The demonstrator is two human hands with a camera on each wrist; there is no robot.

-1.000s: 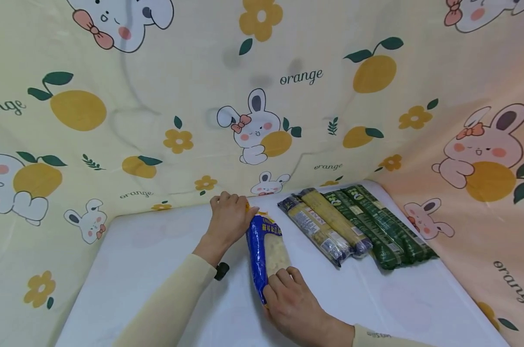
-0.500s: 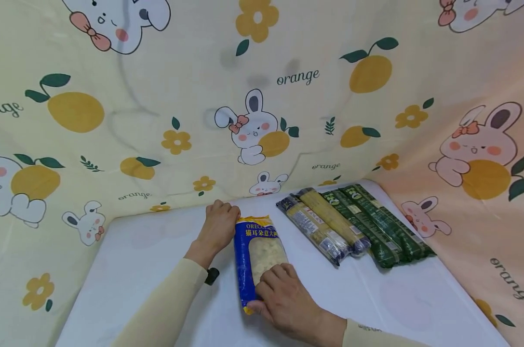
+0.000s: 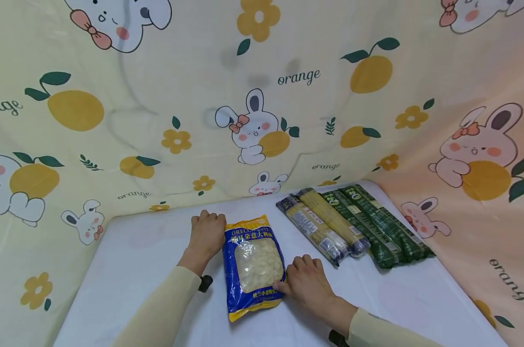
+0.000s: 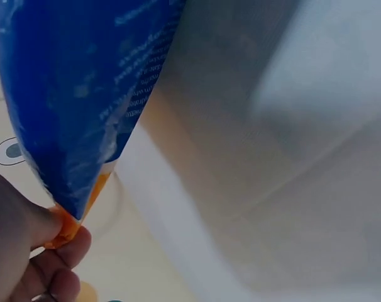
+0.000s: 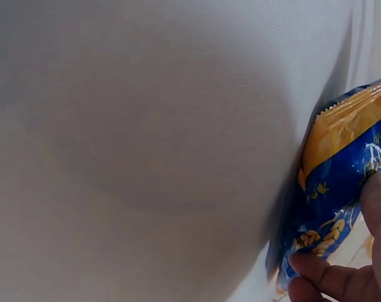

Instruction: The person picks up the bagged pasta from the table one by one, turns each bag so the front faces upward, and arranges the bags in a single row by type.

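A blue and yellow bag of orecchiette pasta (image 3: 255,260), with a see-through window, stands tilted over the white table with its printed front toward the head camera. My left hand (image 3: 205,238) pinches its upper left corner; in the left wrist view, thumb and finger close on the bag's yellow tip. At the lower right edge, my right hand (image 3: 308,284) grips the bag, its thumb lying on the front. The right wrist view shows that thumb (image 5: 378,204) pressed to the blue film and curled fingers at the bag's side.
To the right at the back lie two clear packs of long pasta (image 3: 315,231) and two green packs (image 3: 374,226), side by side on the white table (image 3: 149,270). A printed cloth (image 3: 192,96) with rabbits and oranges hangs behind and at the right.
The bag has turned from nearly edge-on to showing its full front. The left hand moved left with its top corner, while the right hand shifted from the lower front to the right edge.
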